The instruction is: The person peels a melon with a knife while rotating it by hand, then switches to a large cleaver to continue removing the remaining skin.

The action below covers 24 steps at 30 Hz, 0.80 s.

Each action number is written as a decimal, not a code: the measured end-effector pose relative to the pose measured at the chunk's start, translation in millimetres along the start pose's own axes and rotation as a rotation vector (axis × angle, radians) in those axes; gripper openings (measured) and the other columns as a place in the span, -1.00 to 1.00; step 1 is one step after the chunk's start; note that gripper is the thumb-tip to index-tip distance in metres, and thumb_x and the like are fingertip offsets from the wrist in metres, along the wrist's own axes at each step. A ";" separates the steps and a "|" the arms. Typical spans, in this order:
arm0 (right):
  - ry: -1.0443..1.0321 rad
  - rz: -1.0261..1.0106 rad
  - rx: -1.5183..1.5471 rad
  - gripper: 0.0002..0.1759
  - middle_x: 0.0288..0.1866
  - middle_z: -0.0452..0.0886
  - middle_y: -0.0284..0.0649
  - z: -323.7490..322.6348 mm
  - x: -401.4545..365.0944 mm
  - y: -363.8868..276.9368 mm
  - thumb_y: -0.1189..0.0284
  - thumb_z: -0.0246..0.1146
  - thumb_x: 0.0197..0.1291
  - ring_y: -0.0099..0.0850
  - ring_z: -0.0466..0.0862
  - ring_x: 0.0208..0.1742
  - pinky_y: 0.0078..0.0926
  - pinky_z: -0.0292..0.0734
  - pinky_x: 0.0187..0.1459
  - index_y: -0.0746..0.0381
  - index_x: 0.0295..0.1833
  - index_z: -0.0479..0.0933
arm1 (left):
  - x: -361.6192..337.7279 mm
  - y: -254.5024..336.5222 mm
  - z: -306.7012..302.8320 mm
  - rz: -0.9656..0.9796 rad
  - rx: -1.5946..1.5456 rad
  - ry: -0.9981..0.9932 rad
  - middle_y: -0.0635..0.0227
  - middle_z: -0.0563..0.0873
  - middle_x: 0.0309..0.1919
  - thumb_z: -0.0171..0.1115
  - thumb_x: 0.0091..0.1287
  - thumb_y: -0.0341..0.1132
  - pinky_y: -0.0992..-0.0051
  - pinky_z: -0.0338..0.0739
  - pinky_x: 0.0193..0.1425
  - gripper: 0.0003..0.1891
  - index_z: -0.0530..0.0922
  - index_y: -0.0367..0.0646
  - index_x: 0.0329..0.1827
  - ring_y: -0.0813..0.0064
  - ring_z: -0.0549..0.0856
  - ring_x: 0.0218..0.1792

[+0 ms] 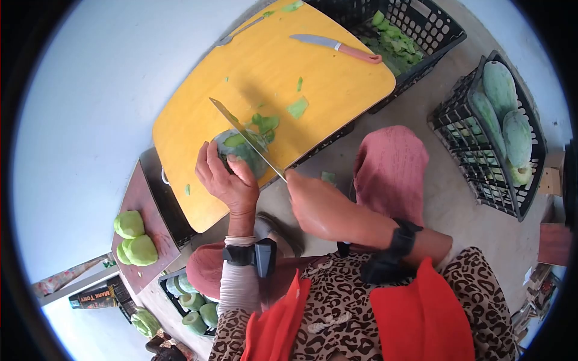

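- The green melon (251, 162) is sitting near the center of the frame, resting on the lower edge area of the yellow board (198, 114).
- Your left hand (224, 183) is bracing the melon from the left and below, thumb and fingers parted and curving over its skin.
- Your right hand (319, 207) is closing around the grip end of a long-bladed knife (236, 124), the handle being hidden in your fist; the blade is lying across the melon, its tip pointing to the upper left.
- Green peelings (265, 124) are lying against the blade and melon, while a pale green scrap (297, 108) is lying a little to the right.
- A red-handled knife (359, 53) is resting near the board's upper right edge, and a thin metal tool (241, 31) is lying along its upper left edge.
- A black crate (448, 37) is holding green trimmings beyond the board, at the upper right of the frame.
- Another black crate (474, 161) is standing at the right, holding whole green melons (500, 84).
- Pale green peeled pieces (141, 249) are resting on a brown surface (139, 198) at the lower left, with a low crate (170, 307) holding more green pieces (194, 323) just beside it.
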State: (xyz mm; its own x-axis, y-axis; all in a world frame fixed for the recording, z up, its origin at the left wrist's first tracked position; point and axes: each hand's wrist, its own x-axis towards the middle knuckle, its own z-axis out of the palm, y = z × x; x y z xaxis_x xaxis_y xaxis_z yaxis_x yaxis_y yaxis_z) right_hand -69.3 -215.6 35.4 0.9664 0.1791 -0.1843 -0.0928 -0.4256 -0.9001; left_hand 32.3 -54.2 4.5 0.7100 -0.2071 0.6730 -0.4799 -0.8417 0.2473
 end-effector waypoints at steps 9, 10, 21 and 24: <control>-0.056 -0.032 -0.040 -0.81 -0.43 0.58 0.29 -1.4 19.6 5.1 0.62 0.08 0.20 0.25 0.63 -0.30 0.16 0.45 -0.27 0.50 -0.11 0.29 | 7.6 -11.6 7.1 -0.015 0.061 0.027 -0.07 0.55 0.11 0.07 0.30 -0.27 0.07 0.36 0.26 -0.57 0.49 -0.37 0.15 -0.08 0.51 0.12; -0.049 -0.047 -0.042 -0.81 -0.43 0.58 0.29 -2.1 18.3 5.4 0.62 0.08 0.20 0.25 0.64 -0.30 0.16 0.45 -0.27 0.51 -0.12 0.29 | 6.2 -12.1 6.8 -0.007 0.055 0.023 -0.07 0.56 0.11 0.06 0.30 -0.27 0.07 0.36 0.27 -0.57 0.49 -0.37 0.15 -0.09 0.51 0.12; -0.066 -0.005 -0.073 -0.71 -0.31 0.63 0.32 -2.2 22.0 1.3 0.65 0.13 0.09 0.23 0.69 -0.20 0.09 0.58 -0.15 0.54 -0.06 0.33 | 6.1 -13.6 5.8 0.017 0.033 0.023 -0.07 0.56 0.10 0.06 0.31 -0.26 0.06 0.36 0.26 -0.58 0.49 -0.37 0.14 -0.10 0.51 0.11; -0.047 0.004 -0.071 -0.72 -0.34 0.62 0.31 -2.5 23.7 1.7 0.63 0.11 0.12 0.25 0.68 -0.22 0.10 0.57 -0.18 0.54 -0.05 0.32 | 6.1 -14.1 6.1 0.010 0.034 0.021 -0.07 0.56 0.10 0.06 0.32 -0.26 0.06 0.36 0.26 -0.59 0.50 -0.37 0.13 -0.11 0.51 0.11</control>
State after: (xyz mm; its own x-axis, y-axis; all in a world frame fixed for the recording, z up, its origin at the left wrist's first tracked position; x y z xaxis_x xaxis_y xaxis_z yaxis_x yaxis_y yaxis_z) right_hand -46.0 -214.3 30.4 0.9537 0.2178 -0.2076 -0.0779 -0.4878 -0.8695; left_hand 46.5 -46.6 0.8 0.6944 -0.2054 0.6897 -0.4687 -0.8563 0.2169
